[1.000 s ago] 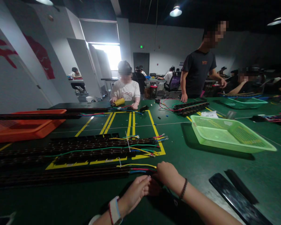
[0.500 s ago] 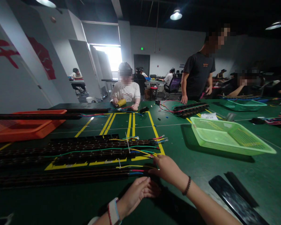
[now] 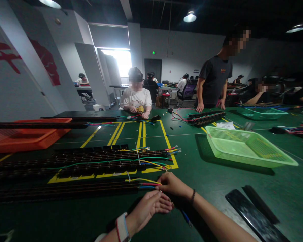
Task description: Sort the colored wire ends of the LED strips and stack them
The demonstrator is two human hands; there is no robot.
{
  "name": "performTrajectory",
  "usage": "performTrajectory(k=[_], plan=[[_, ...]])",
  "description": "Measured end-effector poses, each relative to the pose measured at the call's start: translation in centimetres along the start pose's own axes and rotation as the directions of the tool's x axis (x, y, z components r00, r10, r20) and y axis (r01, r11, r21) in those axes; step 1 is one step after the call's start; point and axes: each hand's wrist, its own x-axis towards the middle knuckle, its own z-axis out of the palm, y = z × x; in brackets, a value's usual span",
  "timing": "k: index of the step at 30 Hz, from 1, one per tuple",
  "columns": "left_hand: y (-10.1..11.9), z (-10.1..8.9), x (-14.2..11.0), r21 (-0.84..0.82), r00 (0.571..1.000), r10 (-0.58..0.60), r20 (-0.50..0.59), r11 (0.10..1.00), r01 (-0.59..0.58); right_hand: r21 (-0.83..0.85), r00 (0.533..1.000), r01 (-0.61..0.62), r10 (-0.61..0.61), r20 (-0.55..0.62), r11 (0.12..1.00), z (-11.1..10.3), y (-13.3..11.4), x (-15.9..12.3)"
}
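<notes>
bright window (image 3: 121, 62) beside grey walls (image 3: 176, 47), dark ceiling (image 3: 212, 11)

This is looking like a workshop where people are putting wire things together. Bundles of colored wires (image 3: 151, 183) are lying on a big green table (image 3: 192, 148) with yellow tape lines (image 3: 170, 144). A green basket (image 3: 249, 144) and an orange basket (image 3: 40, 134) are sitting there too. A person (image 3: 136, 95) across the table is holding a yellow tool (image 3: 140, 110). More people are sitting at tables behind, and lamps (image 3: 190, 16) are hanging above.

The right hand (image 3: 173, 184) has moved further left.
</notes>
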Motion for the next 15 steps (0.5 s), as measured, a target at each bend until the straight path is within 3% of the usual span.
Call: performTrajectory(k=[3, 11, 15], plan=[[-0.07, -0.11, 0.1, -0.005, 1.0, 0.0, 0.002, 1.0, 0.001, 0.011, 1.0, -0.002, 0.003, -0.015, 1.0, -0.06, -0.04, -0.01], [0.3, 0.34, -0.24, 0.008, 1.0, -0.011, -0.006, 1.0, 0.011, -0.155, 0.998, -0.045, 0.039, -0.046, 0.987, 0.46, -0.38, -0.32], [0.27, 0.41, -0.17, -0.009, 0.999, -0.021, -0.039, 1.0, 0.021, -0.118, 0.998, -0.043, 0.036, -0.056, 0.992, 0.49, -0.55, -0.37]])
